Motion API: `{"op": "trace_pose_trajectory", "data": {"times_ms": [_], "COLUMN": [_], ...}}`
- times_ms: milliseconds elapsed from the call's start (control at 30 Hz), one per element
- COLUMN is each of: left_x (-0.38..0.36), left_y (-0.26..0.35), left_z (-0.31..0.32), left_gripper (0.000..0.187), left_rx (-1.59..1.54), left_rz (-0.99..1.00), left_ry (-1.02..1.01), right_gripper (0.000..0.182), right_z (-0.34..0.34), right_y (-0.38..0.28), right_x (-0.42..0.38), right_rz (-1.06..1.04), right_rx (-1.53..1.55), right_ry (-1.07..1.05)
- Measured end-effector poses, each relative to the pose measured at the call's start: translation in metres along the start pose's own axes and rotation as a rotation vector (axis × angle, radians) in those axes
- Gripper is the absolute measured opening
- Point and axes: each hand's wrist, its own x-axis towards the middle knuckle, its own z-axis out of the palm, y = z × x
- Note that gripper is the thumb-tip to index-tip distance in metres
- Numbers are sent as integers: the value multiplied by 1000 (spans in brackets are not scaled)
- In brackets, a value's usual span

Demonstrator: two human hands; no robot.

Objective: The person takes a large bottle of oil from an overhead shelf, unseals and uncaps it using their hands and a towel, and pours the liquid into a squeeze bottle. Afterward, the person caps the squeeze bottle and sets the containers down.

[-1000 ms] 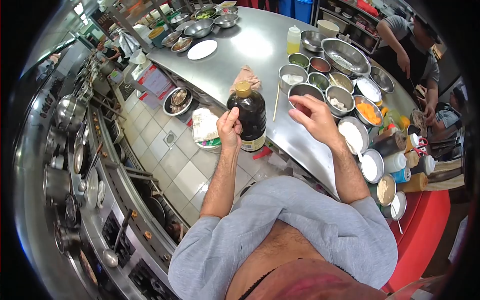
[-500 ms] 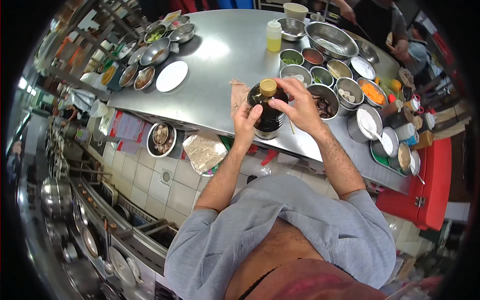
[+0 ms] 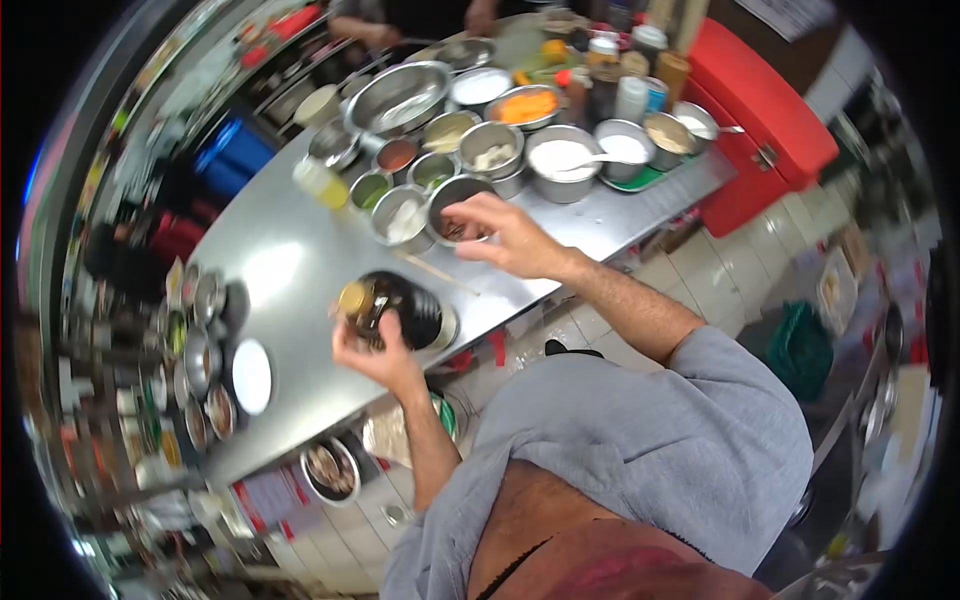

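Note:
My left hand [image 3: 375, 358] grips a dark sauce bottle [image 3: 400, 312] with a tan cap, standing near the front edge of the steel counter [image 3: 290, 270]. My right hand [image 3: 505, 232] hovers with spread fingers, empty, over a steel bowl [image 3: 455, 200] in a cluster of ingredient bowls. A pair of chopsticks [image 3: 432, 267] lies on the counter between the bottle and my right hand.
Several steel bowls of ingredients and white powders [image 3: 560, 155] fill the counter's right end, with a squeeze bottle [image 3: 322, 182] and sauce bottles [image 3: 630, 95]. A white plate [image 3: 250, 375] and more bowls sit at left. Another person's hands [image 3: 370, 30] work at the far side. A red cabinet [image 3: 765, 110] stands to the right.
The view has swung sharply and blurred. My right hand left the bottle's cap and moved over the bowls. My left hand still grips the bottle.

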Motion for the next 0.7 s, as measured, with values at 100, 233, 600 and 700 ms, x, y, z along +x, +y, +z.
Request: {"op": "trace_pose_trajectory", "data": {"times_ms": [100,233,600,700], "left_x": [-11,-24,-70,-85], "left_y": [-25,-52,87,100], "left_z": [0,-4,83,87], "left_gripper": [68,61,30,37], "left_rx": [-146,-232,-392,-531], "left_rz": [-41,-181,-261,-277], "left_ry": [76,94,259,184], "right_gripper": [39,35,49,67], "right_z": [-68,-198,-511,-527], "right_y": [51,123,274,282], "right_x": [-32,-58,-8,28], "right_rz": [250,305,427,359], "right_rx": [-50,-86,-642,-751], "right_ry": [309,774,1143,1169]}}
